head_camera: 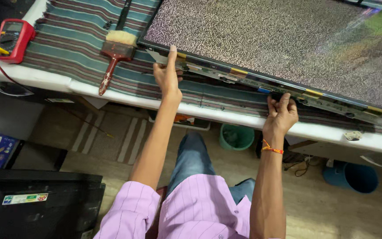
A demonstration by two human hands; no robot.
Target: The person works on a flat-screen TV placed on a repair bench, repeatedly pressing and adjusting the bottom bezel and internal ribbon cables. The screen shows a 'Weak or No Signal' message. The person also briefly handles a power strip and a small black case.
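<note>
**Two hands on the edge of a big flat screen**

While the big flat screen (270, 44) lies on the striped cloth (76, 40) over the white worktop (36, 77), both hands are at its near edge. That edge has a long thin strip of small parts (244, 79) running along it, with little yellow and blue bits.

The left hand (168, 75) is near the screen's left corner. Its first finger points straight up and touches the edge, and the thumb rests by the strip. This hand is not closed on anything.

The right hand (281, 114) is further along the same edge. Its fingers curl together and pinch a dark bit of the strip. An orange thread band (272, 149) sits on that wrist.

Left of the screen, a paint brush (116, 55) with a red-brown handle lies on the cloth. A red meter (13, 39) rests at the far left end of the worktop, well apart from the hands.

Down on the floor stand a green bucket (236, 137) and a blue bucket (351, 176).
</note>
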